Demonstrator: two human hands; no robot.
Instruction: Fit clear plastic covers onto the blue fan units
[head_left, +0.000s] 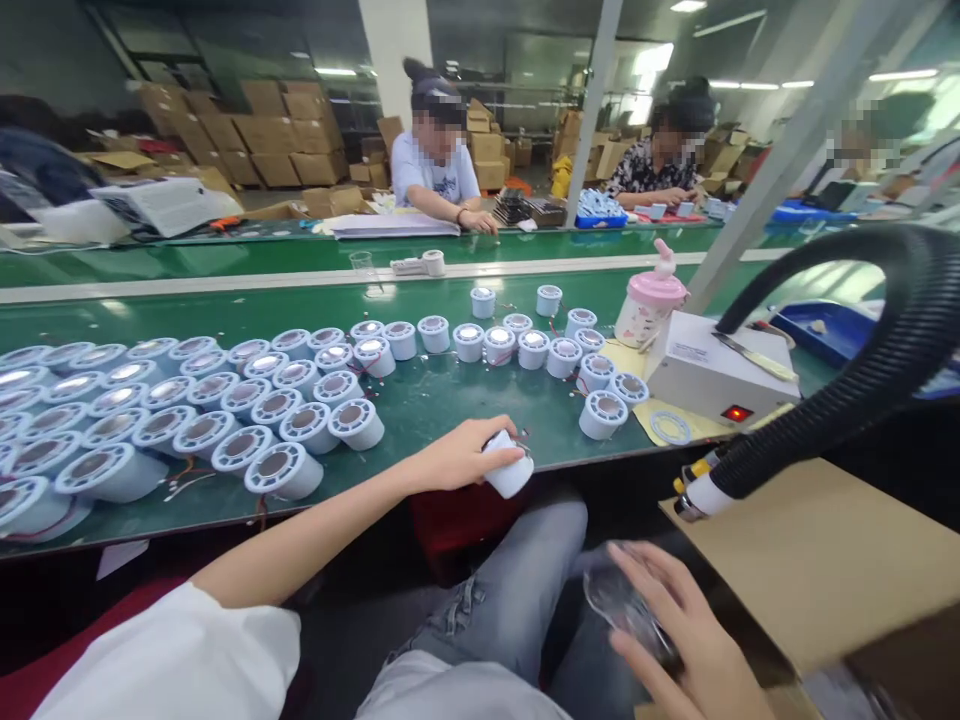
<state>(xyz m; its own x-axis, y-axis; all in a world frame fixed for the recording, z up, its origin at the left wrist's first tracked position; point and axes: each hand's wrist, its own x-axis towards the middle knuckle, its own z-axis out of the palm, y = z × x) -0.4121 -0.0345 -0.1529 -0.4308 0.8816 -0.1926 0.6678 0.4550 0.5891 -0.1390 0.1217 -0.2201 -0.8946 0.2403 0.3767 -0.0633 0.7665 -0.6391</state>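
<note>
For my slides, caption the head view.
Left hand holding a pale blue cylindrical housing, right hand a blurred glossy object.

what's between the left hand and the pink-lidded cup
In the head view, green tabletop, then several light-blue round parts, lie between the left hand and the pink-lidded cup.

- A pink and white cup (651,308) stands on the green tabletop (450,395).
- A white thing with a round end (433,263) lies near a see-through cup (363,266).
- Brown boxes (274,140) are piled up behind.
- A person (439,165) in a pale shirt is across, near white sheets (397,226).
- Another person (649,170) wears a flowery shirt.
- A blue tray (600,222) sits by a gray pole (592,110).
</note>
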